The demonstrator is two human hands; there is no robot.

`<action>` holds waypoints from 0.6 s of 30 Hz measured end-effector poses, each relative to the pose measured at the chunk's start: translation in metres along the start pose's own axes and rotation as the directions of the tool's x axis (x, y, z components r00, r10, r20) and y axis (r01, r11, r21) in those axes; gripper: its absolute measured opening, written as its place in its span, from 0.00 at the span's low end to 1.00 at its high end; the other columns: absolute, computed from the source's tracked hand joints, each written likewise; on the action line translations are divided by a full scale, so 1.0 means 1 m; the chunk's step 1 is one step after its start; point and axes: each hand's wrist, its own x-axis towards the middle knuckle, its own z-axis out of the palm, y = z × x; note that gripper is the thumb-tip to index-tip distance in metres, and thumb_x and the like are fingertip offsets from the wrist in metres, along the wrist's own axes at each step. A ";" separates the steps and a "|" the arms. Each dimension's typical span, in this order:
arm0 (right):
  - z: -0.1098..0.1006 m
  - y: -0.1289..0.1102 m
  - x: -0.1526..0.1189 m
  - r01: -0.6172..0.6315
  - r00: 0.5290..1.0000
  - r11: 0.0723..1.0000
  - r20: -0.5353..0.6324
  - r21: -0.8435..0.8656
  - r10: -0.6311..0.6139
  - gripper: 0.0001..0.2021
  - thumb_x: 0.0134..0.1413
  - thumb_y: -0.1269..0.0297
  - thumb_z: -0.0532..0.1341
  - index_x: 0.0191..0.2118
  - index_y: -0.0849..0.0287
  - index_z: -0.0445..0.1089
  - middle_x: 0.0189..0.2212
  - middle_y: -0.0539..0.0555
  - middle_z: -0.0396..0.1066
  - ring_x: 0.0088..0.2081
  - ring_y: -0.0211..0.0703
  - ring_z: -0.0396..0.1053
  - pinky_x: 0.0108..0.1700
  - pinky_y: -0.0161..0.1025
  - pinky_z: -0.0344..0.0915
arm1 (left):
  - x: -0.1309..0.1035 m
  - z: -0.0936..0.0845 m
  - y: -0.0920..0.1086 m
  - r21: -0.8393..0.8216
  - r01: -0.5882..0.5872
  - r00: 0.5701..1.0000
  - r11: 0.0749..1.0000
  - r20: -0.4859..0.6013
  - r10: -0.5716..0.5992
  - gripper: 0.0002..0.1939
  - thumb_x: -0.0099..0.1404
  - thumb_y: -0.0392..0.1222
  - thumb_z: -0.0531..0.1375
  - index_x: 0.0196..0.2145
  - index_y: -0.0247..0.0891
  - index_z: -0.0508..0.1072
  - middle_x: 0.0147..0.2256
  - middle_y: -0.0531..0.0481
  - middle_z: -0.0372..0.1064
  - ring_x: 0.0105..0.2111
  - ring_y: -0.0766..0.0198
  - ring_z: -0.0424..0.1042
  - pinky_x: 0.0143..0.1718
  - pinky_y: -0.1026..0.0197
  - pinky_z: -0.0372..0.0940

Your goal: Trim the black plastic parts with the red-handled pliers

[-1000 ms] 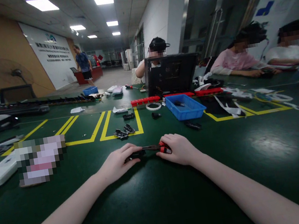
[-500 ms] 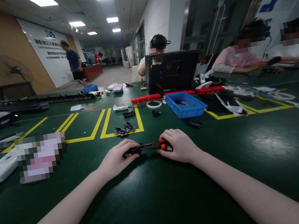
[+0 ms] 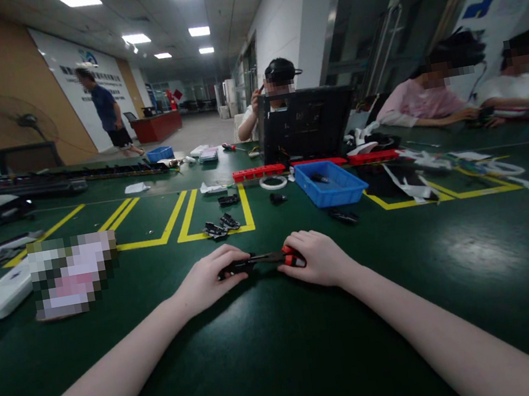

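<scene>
My right hand (image 3: 316, 258) is closed around the red handles of a pair of pliers (image 3: 270, 258), whose dark jaws point left. Opposite it, my left hand (image 3: 215, 277) grips a small black plastic part (image 3: 234, 268) between thumb and fingers. The jaw tips meet the right end of this part; whether they clamp it is too small to tell. Both hands are low over the green table (image 3: 291, 356). Just beyond them lie several similar black parts (image 3: 216, 230) by a yellow tape outline.
A blue bin (image 3: 330, 183) with a dark piece inside stands beyond my right hand. Behind it are a red strip (image 3: 258, 172), a tape roll (image 3: 273, 184) and a black monitor-like panel (image 3: 306, 125). A white power strip (image 3: 4, 292) lies left. Several people are around the room.
My hands, the pliers and the black part have stayed almost in place. In the background, a walking person has moved left, and the person behind the panel has raised a hand.
</scene>
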 end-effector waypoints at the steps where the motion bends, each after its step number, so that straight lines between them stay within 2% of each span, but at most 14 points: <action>1: 0.000 0.000 0.000 0.002 1.000 1.000 0.002 0.002 -0.002 0.17 0.55 0.48 0.59 0.34 0.59 0.66 0.33 0.54 0.69 0.34 0.43 0.65 0.36 0.39 0.56 | 0.000 0.000 0.000 0.007 -0.004 1.000 1.000 0.008 0.004 0.16 0.67 0.41 0.59 0.52 0.45 0.68 0.49 0.48 0.66 0.47 0.58 0.70 0.49 0.53 0.68; 18: -0.002 -0.001 0.000 0.038 0.999 0.998 -0.007 0.052 -0.038 0.14 0.54 0.52 0.60 0.33 0.58 0.65 0.32 0.53 0.68 0.32 0.42 0.64 0.35 0.38 0.58 | -0.001 0.000 0.002 0.046 -0.045 0.998 0.998 0.055 0.042 0.18 0.69 0.41 0.57 0.55 0.46 0.67 0.51 0.47 0.65 0.45 0.57 0.71 0.48 0.51 0.68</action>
